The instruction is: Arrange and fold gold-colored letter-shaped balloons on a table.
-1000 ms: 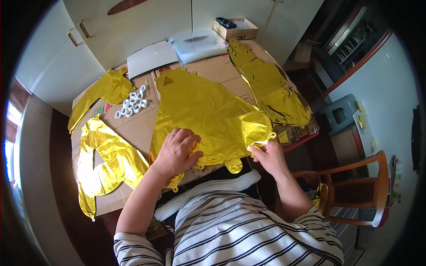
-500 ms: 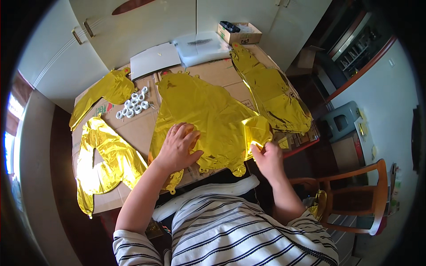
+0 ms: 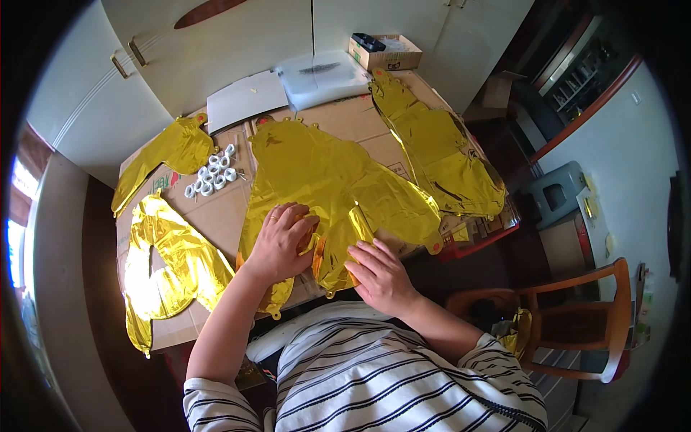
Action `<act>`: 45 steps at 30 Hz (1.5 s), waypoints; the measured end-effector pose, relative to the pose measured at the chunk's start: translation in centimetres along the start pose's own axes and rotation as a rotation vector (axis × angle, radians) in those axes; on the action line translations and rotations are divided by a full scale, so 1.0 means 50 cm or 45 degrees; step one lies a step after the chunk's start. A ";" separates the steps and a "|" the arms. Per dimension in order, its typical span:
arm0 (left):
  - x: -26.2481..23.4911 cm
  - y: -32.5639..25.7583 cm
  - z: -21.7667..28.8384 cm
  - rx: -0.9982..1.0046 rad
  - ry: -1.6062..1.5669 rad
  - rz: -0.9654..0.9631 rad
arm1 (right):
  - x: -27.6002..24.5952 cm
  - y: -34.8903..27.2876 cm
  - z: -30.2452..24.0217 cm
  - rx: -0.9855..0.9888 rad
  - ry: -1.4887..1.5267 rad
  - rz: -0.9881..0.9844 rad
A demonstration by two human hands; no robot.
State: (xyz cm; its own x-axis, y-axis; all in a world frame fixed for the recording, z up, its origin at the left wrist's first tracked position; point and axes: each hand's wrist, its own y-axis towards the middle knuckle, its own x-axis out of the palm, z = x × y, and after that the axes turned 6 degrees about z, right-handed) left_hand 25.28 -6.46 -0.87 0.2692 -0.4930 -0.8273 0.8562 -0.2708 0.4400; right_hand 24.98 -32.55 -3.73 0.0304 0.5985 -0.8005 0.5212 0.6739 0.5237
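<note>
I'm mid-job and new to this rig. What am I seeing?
There's no machine: you're seeing a person's bare hands through a fisheye camera on their head, looking down, so straight edges bend. The left hand and right hand both touch a large flat gold foil balloon; whether either grips it is unclear. It lies on cardboard. Another foil balloon lies to its right, more to its left, with small white rolls, a white sheet and a small open box beyond.

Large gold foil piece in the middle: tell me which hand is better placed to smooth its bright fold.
Right, most likely. The right hand has its fingers close by the fold, while the left hand lies farther left on the foil piece.
</note>
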 end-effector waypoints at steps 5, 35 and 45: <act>-0.002 0.001 0.001 -0.008 -0.008 -0.007 | -0.014 0.011 0.003 -0.054 0.051 -0.048; 0.091 0.090 0.028 0.392 -0.130 0.011 | -0.038 0.023 0.055 -0.094 0.350 0.022; 0.096 0.094 0.032 0.354 -0.190 0.068 | -0.056 0.035 0.140 -0.039 0.110 0.036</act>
State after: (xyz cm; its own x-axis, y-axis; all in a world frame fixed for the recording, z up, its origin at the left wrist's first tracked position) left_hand 29.88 -11.41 -2.23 0.2252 -0.6225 -0.7495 0.6838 -0.4470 0.5767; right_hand 31.79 -36.06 -2.61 -0.0293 0.6515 -0.7580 0.4950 0.6683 0.5553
